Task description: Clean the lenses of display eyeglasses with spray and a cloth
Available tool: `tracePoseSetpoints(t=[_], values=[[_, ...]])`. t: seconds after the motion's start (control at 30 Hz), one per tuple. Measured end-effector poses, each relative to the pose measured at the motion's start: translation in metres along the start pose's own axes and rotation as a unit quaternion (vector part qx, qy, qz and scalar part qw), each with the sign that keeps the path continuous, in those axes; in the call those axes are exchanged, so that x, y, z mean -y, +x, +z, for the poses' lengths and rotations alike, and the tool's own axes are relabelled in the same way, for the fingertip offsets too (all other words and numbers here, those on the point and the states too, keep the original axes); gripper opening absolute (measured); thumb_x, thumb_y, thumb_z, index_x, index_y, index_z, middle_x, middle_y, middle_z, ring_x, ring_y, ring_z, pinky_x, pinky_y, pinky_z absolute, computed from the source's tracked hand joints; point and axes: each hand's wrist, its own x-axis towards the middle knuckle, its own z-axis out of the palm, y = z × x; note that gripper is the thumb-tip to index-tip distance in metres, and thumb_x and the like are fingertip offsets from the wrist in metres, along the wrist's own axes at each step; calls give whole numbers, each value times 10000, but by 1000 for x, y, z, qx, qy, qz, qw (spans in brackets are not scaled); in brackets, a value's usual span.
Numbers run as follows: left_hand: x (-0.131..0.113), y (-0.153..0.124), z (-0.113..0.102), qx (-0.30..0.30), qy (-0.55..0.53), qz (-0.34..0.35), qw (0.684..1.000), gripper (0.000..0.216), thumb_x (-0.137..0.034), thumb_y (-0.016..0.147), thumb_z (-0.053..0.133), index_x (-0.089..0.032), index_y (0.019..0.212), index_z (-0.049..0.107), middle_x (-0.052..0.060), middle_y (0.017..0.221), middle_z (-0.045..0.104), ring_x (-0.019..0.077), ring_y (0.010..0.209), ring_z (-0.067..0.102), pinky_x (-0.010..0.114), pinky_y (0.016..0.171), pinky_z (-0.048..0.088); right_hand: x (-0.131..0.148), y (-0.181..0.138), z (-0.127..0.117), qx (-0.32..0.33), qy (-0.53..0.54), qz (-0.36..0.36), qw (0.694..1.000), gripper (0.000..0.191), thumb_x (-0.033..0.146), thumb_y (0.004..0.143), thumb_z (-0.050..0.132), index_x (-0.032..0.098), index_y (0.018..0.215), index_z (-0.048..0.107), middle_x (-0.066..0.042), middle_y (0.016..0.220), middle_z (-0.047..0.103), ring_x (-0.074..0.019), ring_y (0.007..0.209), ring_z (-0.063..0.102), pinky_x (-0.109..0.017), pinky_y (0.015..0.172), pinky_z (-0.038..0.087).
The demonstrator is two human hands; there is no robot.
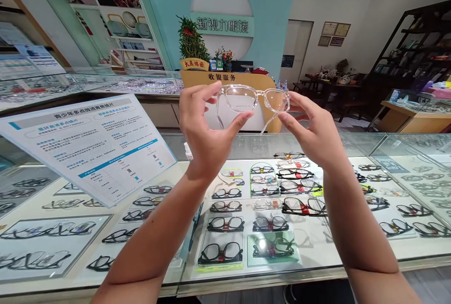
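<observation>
A pair of clear-framed eyeglasses (260,93) is held up above the glass display case, with both lenses facing away from me and the temples folded out toward me. My left hand (207,125) pinches the left end of the frame, its thumb lying beneath the left lens. At the opposite end, my right hand (312,128) grips near the right hinge between thumb and fingers. Faint print shows on the left lens. Part of the left temple is hidden behind my left hand.
Under the glass top (246,146) lie rows of spectacles, among them a dark pair (221,253). A printed sheet (91,153) stands tilted at the left. Beyond the case are a tan cashier counter (271,83), a leafy plant (193,41) and a wooden table (322,80).
</observation>
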Motion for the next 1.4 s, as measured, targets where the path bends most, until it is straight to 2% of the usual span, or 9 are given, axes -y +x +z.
tracePoseSetpoints(t=[0.17, 0.37, 0.63, 0.93, 1.03, 1.2, 1.3, 1.4], values=[[0, 1, 1, 0, -3, -12, 1000, 708, -696, 813, 916, -331, 1380, 700, 101, 1300, 665, 364, 1294, 644, 546, 1080, 555, 0, 1, 0, -21, -4, -2, 1000, 518, 577, 1020, 725, 322, 1472, 725, -109, 1396, 803, -331, 1203, 783, -556, 975, 670], [1, 1, 4, -12, 6, -13, 1000, 687, -733, 817, 894, -340, 1353, 716, 87, 1272, 687, 330, 1207, 682, 525, 1027, 569, -1, 1, 0, -49, -6, -9, 999, 535, 593, 990, 755, 302, 1439, 735, -124, 1350, 809, -331, 1180, 783, -565, 1000, 660], [9, 2, 3, 10, -16, -18, 1000, 762, -807, 780, 870, -348, 1365, 705, 89, 1314, 696, 316, 1200, 677, 492, 1011, 557, 0, 1, -1, -56, 3, -9, 998, 538, 580, 965, 794, 304, 1422, 728, -122, 1394, 794, -331, 1194, 779, -567, 1028, 647], [7, 2, 5, -15, 6, -7, 1000, 755, -797, 763, 891, -334, 1337, 730, 90, 1261, 723, 303, 1120, 703, 476, 952, 581, 1, 2, -1, -52, 9, -11, 999, 516, 560, 975, 786, 308, 1421, 720, -118, 1374, 792, -330, 1200, 775, -567, 1027, 650], [19, 2, 9, 3, -17, -28, 999, 770, -815, 776, 868, -345, 1366, 715, 97, 1304, 724, 311, 1162, 714, 473, 951, 602, 0, 2, 2, -86, -19, -44, 995, 523, 561, 992, 760, 342, 1462, 690, -113, 1403, 765, -344, 1252, 753, -577, 1038, 653], [43, -2, 22, 53, -77, -67, 993, 862, -837, 791, 839, -375, 1484, 618, 118, 1442, 698, 342, 1337, 705, 478, 1038, 615, 0, 2, 9, -131, -83, -78, 985, 657, 591, 983, 755, 402, 1589, 588, -121, 1466, 709, -419, 1377, 680, -665, 1087, 631], [46, -6, 27, 61, -85, -70, 992, 897, -831, 798, 837, -391, 1530, 562, 135, 1530, 667, 355, 1413, 679, 500, 1097, 604, -2, 2, 13, -128, -70, -74, 987, 691, 580, 975, 765, 407, 1611, 560, -123, 1523, 678, -444, 1437, 633, -699, 1130, 604], [42, -9, 28, 42, -81, -56, 994, 891, -826, 824, 818, -394, 1549, 531, 144, 1558, 658, 360, 1436, 673, 532, 1124, 594, -6, 4, 18, -119, -45, -73, 989, 669, 570, 996, 733, 399, 1614, 544, -120, 1573, 646, -450, 1489, 591, -721, 1157, 582]])
